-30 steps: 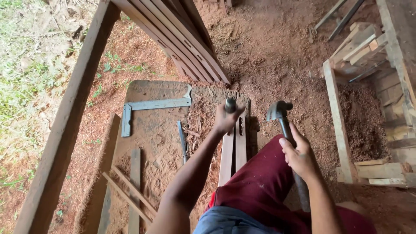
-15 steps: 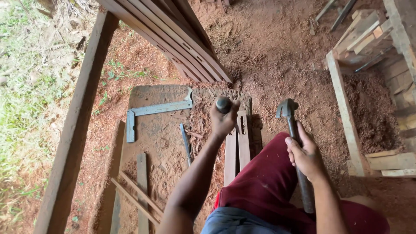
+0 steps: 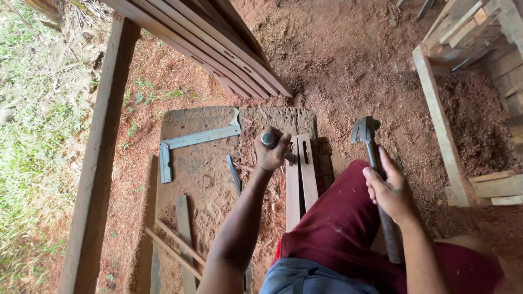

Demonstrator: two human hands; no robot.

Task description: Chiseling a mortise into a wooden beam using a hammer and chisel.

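My left hand (image 3: 273, 152) is closed around a chisel (image 3: 269, 140), held upright with its rounded butt end showing; its blade is hidden behind my fingers, at the two narrow wooden strips (image 3: 301, 177) lying side by side on a flat board (image 3: 201, 169). A slot shows in the right strip (image 3: 305, 153). My right hand (image 3: 389, 190) grips the handle of a claw hammer (image 3: 366, 133), its metal head raised to the right of the strips, above my red-clad leg.
A metal try square (image 3: 190, 142) and a slim blue-grey tool (image 3: 233, 174) lie on the board. Long planks (image 3: 212, 43) lean at the top. A heavy beam (image 3: 98, 163) runs down the left beside grass. Wooden frames (image 3: 441, 114) and sawdust lie to the right.
The view has shifted slightly. My left hand with the chisel stays at the strips, and the hammer in my right hand stays raised, barely moving.
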